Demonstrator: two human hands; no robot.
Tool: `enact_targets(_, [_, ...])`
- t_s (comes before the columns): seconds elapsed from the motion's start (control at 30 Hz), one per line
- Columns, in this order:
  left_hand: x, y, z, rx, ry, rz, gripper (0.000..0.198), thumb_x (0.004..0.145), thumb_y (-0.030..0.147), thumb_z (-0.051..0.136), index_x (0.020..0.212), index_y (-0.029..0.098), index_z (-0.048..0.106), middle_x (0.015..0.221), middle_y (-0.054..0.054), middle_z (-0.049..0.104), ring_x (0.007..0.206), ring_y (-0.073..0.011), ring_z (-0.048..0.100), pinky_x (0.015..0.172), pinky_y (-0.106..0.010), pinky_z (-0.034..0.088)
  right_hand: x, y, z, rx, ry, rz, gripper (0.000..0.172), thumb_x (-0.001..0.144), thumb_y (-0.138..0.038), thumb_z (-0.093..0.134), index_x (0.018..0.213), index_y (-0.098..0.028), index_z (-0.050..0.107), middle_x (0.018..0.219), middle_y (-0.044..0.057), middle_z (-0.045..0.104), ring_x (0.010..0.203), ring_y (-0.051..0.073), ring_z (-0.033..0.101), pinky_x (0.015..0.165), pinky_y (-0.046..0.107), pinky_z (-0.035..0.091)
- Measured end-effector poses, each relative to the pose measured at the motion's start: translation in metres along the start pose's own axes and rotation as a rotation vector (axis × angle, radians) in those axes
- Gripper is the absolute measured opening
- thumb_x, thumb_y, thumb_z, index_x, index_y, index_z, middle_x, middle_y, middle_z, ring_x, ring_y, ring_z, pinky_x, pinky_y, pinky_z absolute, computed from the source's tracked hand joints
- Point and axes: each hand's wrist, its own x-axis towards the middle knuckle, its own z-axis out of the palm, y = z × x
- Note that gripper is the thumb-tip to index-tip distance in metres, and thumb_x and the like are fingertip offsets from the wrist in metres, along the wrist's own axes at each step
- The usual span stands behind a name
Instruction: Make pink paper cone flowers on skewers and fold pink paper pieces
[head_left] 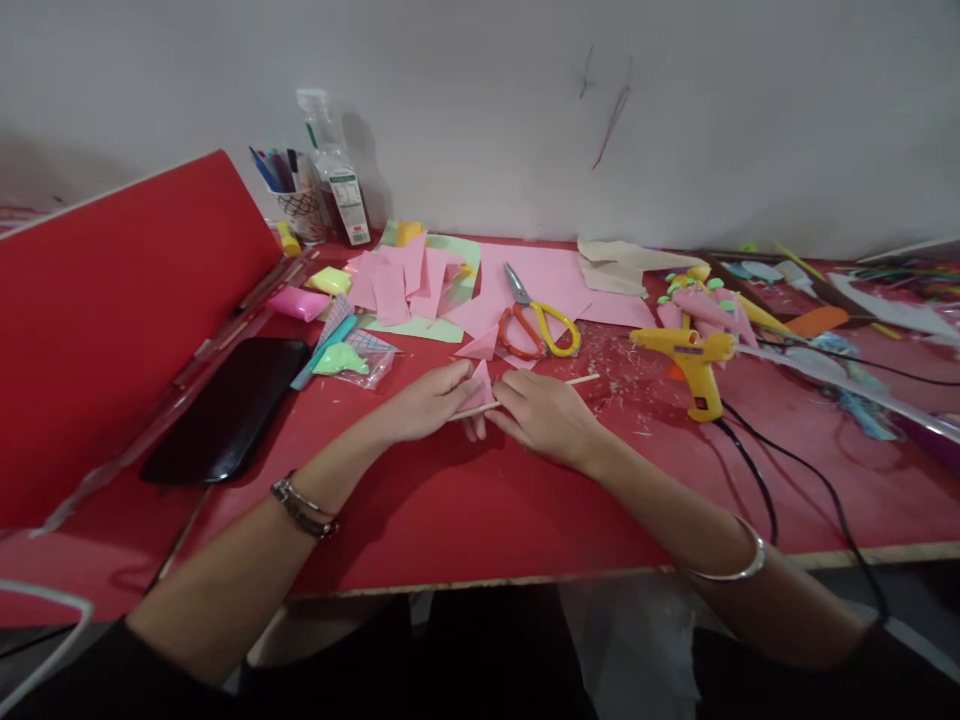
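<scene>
Both hands meet over the red table near its front middle. My left hand [429, 400] is closed on a small pointed piece of pink paper [481, 384], its fingers curled round the paper's left side. A thin wooden stick [583, 379] runs across the paper and under the fingers of my right hand [546, 412], which pinches it; its far end sticks out to the right. The lower fingertips are partly hidden beneath the stick and paper. Just beyond the hands lie scissors [556, 330] with red and yellow handles, on pink paper [534, 275].
A yellow glue gun [696, 365] with a black cord stands at the right, near pink rolled pieces [709, 305]. A black phone [229, 410] and a red board [127, 320] are at the left. Behind stand a pen cup [300, 212] and a bottle [346, 195].
</scene>
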Motion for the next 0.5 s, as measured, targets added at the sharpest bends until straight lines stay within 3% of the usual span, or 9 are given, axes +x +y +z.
enact_targets(0.27, [-0.0010, -0.0041, -0.0048, 0.082, -0.135, -0.012, 0.014, 0.080, 0.029, 0.044, 0.072, 0.017, 0.044, 0.055, 0.000, 0.060, 0.046, -0.0095, 0.057, 0.044, -0.018, 0.041, 0.0015, -0.0022, 0.0003, 0.018, -0.108, 0.026, 0.031, 0.087, -0.034, 0.034, 0.087, -0.014, 0.057, 0.075, 0.007, 0.058, 0.076, 0.016, 0.052, 0.058, 0.025, 0.034])
enact_targets(0.5, [-0.0043, -0.0006, -0.0087, 0.222, -0.171, -0.013, 0.020, 0.081, 0.031, 0.042, 0.067, 0.018, 0.043, 0.045, 0.006, 0.049, 0.034, -0.0049, 0.041, 0.037, -0.016, 0.031, -0.0008, 0.0014, 0.0009, 0.008, 0.025, -0.072, 0.036, 0.087, -0.037, 0.032, 0.083, -0.014, 0.059, 0.070, 0.006, 0.059, 0.069, 0.014, 0.051, 0.058, 0.024, 0.031])
